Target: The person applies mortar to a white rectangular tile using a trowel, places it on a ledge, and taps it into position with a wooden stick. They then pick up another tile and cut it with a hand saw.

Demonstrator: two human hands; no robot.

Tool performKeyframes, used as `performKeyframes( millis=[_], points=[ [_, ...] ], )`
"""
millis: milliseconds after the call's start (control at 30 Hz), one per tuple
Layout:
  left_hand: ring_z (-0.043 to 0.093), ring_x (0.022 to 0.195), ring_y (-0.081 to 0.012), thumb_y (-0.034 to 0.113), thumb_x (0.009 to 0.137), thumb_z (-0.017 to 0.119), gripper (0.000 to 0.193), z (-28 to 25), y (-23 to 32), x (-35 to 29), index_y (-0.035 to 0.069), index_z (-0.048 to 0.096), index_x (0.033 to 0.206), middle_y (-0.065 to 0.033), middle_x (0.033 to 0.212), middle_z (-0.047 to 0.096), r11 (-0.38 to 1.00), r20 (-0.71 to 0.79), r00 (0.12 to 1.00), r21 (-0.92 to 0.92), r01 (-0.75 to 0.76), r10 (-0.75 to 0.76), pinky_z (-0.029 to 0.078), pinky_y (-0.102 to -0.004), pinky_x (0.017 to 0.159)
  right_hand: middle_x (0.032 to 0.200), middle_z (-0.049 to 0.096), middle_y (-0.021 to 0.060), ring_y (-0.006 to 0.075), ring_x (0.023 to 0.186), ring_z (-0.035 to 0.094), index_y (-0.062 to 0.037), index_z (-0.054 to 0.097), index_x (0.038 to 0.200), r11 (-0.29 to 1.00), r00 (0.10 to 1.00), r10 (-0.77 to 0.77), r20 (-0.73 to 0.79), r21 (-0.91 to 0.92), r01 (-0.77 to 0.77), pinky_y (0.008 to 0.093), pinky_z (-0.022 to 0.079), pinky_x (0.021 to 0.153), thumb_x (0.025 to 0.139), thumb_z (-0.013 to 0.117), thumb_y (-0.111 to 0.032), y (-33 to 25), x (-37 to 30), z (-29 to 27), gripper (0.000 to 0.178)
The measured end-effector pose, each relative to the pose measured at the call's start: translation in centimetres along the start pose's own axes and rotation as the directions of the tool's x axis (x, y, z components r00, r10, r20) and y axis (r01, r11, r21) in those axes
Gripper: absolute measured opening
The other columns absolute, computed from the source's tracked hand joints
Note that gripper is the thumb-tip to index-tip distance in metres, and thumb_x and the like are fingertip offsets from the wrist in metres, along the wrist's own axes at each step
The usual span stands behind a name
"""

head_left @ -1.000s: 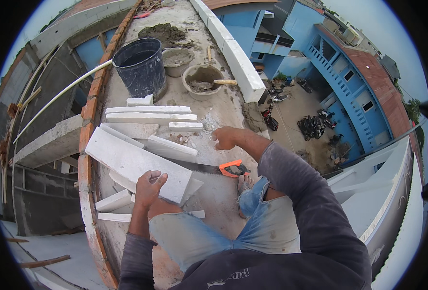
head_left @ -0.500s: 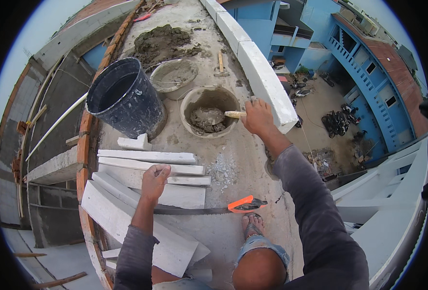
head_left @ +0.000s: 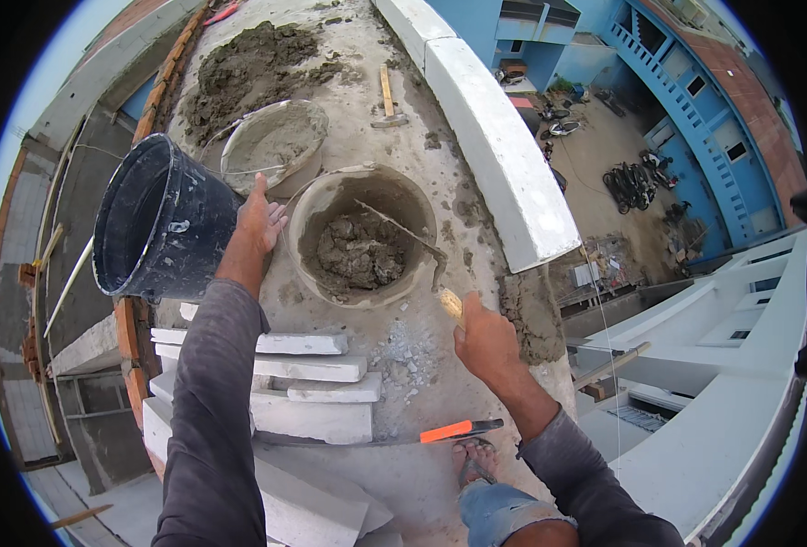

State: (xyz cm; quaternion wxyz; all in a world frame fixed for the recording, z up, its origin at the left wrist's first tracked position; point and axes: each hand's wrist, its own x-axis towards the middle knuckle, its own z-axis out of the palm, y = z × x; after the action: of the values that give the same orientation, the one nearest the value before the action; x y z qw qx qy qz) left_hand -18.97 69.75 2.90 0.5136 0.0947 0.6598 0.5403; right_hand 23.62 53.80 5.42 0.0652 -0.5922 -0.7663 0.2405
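Note:
My right hand point(head_left: 487, 342) is closed around the wooden handle of a trowel point(head_left: 449, 304). The trowel's thin blade, seen nearly edge-on, reaches over the right rim of a mortar-caked bucket point(head_left: 305, 214). Wet grey mortar point(head_left: 353, 255) lies in the bottom of that bucket. My left hand point(head_left: 262, 219), fingers apart and holding nothing, is at the bucket's left side; whether it touches the rim I cannot tell. Left of that hand stands a tall black bucket point(head_left: 171, 242), and just beyond it is a second mortar-smeared bucket point(head_left: 280, 141).
White block strips point(head_left: 317, 419) are stacked at near left, beside an orange-handled saw point(head_left: 446, 431). A row of white blocks point(head_left: 499, 150) edges the ledge on the right, above a drop to a courtyard. Farther off are a hammer point(head_left: 387, 96) and a mortar heap point(head_left: 248, 73).
My left hand has moved forward from above the white strips to the mortar bucket, its fingers spreading. My right hand has drawn the trowel back, lifting its blade out of the mortar.

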Motion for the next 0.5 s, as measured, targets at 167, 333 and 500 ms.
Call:
performKeyframes(
  millis=[167,333,500],
  points=[
    [0.037,0.151,-0.0438,0.065,0.096,0.071,0.102,0.7,1.7,6.0,0.017,0.019,0.169,-0.0248,0.171,0.022,0.993,-0.028,0.999,-0.111,-0.031,0.028,0.041,-0.0569,0.121,0.081,0.070,0.0269,0.0511,0.077,0.070,-0.0028,0.051,0.107,0.956,0.999,0.032,0.020,0.291,-0.036,0.0579,0.054,0.069,0.090,0.072,-0.016,2.1,-3.2,3.3,0.030],
    [0.055,0.132,-0.0355,0.058,0.094,0.076,0.086,1.0,1.8,9.5,0.011,0.040,0.157,-0.0154,0.156,0.042,0.962,-0.137,0.990,-0.266,-0.061,0.025,0.058,-0.0457,0.107,0.081,0.068,0.0277,0.0512,0.078,0.069,-0.0022,0.054,0.104,0.835,0.987,0.126,0.100,0.527,-0.160,0.0564,0.051,0.067,0.089,0.072,-0.018,5.3,-8.7,4.1,0.029],
    [0.064,0.111,-0.0212,0.042,0.098,0.077,0.066,3.8,4.1,9.8,0.008,0.048,0.148,-0.0106,0.144,0.052,0.968,-0.347,0.935,-0.198,-0.157,0.080,0.065,-0.0283,0.079,0.078,0.068,0.0210,0.0427,0.073,0.070,-0.0016,0.058,0.107,0.763,0.955,0.233,0.185,0.574,-0.298,0.0494,0.052,0.065,0.091,0.075,-0.020,6.6,-12.9,4.3,0.030]
  ],
)
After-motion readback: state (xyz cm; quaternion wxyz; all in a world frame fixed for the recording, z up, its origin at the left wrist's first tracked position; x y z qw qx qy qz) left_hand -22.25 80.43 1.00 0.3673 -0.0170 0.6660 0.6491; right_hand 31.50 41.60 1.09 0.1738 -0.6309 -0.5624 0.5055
